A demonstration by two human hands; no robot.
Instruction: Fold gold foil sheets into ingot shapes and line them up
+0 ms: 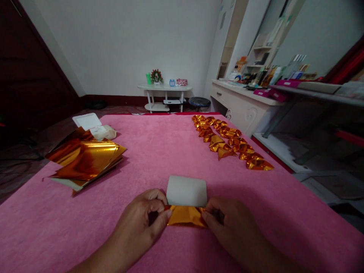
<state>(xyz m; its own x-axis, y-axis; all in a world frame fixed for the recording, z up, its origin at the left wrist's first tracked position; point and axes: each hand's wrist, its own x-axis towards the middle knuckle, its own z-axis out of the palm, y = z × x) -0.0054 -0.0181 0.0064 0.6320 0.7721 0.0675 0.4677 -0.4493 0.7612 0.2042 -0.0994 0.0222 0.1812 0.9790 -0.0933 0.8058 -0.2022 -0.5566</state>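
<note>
**A:** So, where are the hands?

**B:** Both sit low and centre on the pink cloth [170, 151], one at each end of a small gold foil piece [186, 216]. The left hand [143, 220] has the left end and the right hand [229, 225] has the right end.

**A:** Fingers apart or closed?

**B:** Closed. On the left hand the fingertips [164, 217] of thumb and forefinger meet in a pinch on the foil's left corner, with the other fingers curled in behind them. On the right hand the fingertips [207, 217] press together on the right corner in the same way. The knuckles hide how the rest of those fingers lie.

**A:** And the foil itself?

**B:** It is a creased gold strip on the cloth between the two pinches, right in front of the person. Its white flap [187, 190], the plain side of the sheet, shows just beyond the strip, with its lower corners beside the fingertips. Whether it lies flat or lifts off the cloth, I cannot tell.

**A:** What else is on the cloth?

**B:** To the left, well apart from the hands, is a loose stack of gold sheets [85, 159]. A white box [93, 127] with its lid open sits just behind the stack. To the right and further back, folded gold pieces [230, 142] lie in two rows running towards the far edge.
</note>
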